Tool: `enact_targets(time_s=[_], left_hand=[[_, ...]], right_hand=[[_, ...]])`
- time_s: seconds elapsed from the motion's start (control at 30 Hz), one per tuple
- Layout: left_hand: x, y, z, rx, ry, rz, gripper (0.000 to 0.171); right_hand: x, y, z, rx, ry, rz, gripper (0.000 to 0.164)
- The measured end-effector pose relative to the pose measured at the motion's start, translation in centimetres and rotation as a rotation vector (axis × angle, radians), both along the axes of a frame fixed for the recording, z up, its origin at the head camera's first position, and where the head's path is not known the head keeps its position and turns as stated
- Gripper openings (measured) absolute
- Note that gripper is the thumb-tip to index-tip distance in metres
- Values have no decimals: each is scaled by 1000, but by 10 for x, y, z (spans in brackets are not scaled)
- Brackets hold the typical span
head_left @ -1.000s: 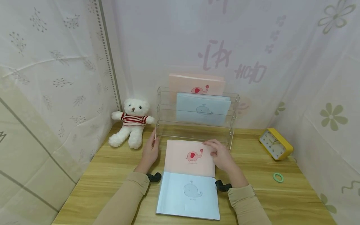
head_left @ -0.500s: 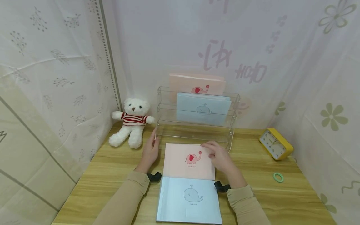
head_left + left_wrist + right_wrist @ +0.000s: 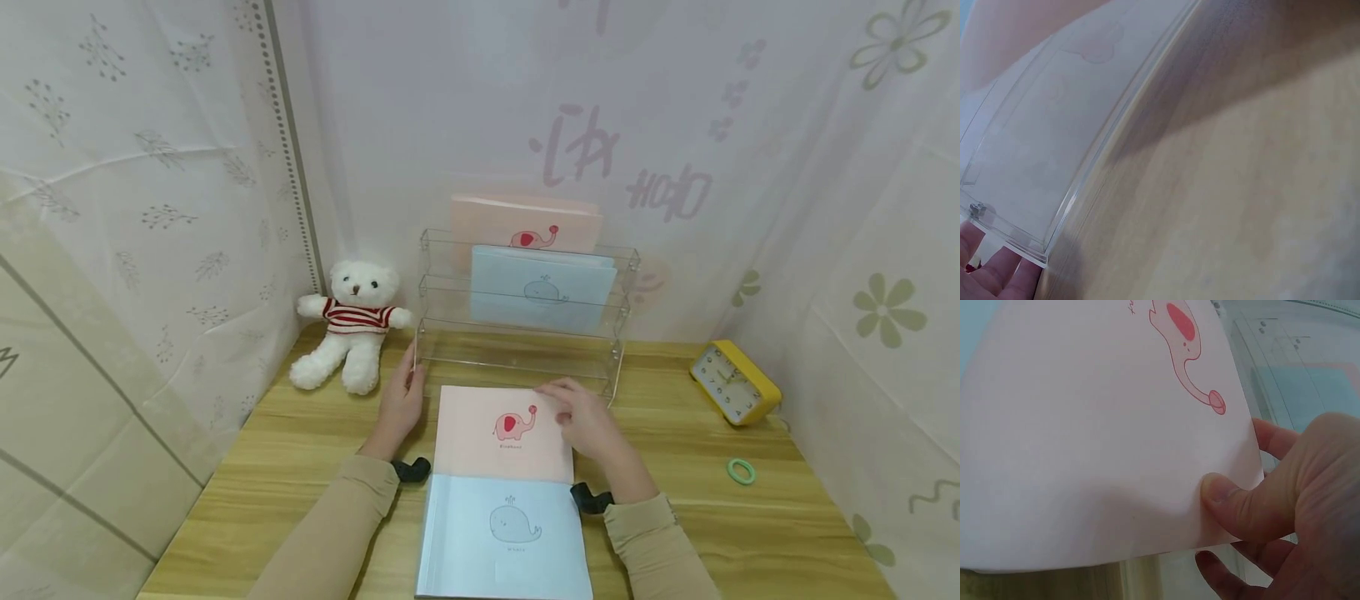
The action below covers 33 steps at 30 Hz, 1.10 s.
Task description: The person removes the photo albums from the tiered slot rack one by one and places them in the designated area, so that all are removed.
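Note:
My left hand (image 3: 401, 408) holds the lower left side of a clear acrylic tiered rack (image 3: 517, 348); in the left wrist view several fingertips (image 3: 1002, 269) lie along the outer side of its panel. A pink elephant booklet (image 3: 468, 425) is in front of the rack, its upper right corner pinched by my right hand (image 3: 590, 423). The right wrist view has the thumb on the cover and other fingers behind the booklet (image 3: 1091, 456). Below it, nearer me, is a light blue whale booklet (image 3: 465, 533), their edges meeting; whether they overlap, I cannot tell.
Upright in the rack are a pink elephant booklet (image 3: 480, 218) at the back and a blue whale booklet (image 3: 498, 279) before it. A white teddy bear (image 3: 352, 321) sits left of the rack. To the right are a yellow alarm clock (image 3: 735, 382) and a green ring (image 3: 731, 472).
The pink and blue booklets have shifted slightly towards me, the right hand keeping its pinch on the pink one. My left hand stays on the rack.

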State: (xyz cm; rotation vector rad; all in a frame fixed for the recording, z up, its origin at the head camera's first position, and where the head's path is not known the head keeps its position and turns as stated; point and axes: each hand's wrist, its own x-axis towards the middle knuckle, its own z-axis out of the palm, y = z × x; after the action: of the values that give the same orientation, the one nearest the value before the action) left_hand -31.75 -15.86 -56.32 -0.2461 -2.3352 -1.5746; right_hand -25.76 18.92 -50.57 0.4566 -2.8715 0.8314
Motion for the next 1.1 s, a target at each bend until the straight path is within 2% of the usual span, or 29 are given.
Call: enact_targets(time_s=[0.23,0.5,0.8,1.1], left_hand=[[0,0,-1,-4,10,-3,59],[3,0,2,-5,-30,12,59],[1,0,1,-8,-41,16,60],[2,1,0,-15,-55,16,60]], right_hand=[[3,-2,0,32,-60,-24,59],[3,-3,0,31,-73,-12,61],[0,-6,-6,69,-106,-13,60],[1,-8,-11,74,-173,-55,61]])
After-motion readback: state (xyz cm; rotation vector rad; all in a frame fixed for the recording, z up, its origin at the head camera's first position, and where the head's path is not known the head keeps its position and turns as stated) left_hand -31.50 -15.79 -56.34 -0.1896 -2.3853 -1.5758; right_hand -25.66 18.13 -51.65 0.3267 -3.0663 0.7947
